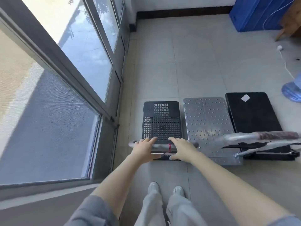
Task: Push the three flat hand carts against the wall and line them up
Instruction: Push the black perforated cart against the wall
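Three flat hand carts stand side by side on the tiled floor. The black perforated cart [161, 119] is on the left, nearest the glass window wall [84, 66]. A silver dotted cart [207, 121] is in the middle and a plain black cart [253, 113] with a white sticker is on the right. My left hand [143, 148] and my right hand [182, 148] both rest over the grey handle bar [161, 146] of the perforated cart, fingers stretched forward over it. A plastic-wrapped handle [254, 137] rises over the right-hand carts.
A blue crate [255, 13] and a wooden piece [291, 22] stand at the back right by the far wall [179, 4]. A white cable with a plug [280, 48] runs across the floor. Another person's blue-covered foot [292, 91] is at the right edge. My own feet [164, 190] are below.
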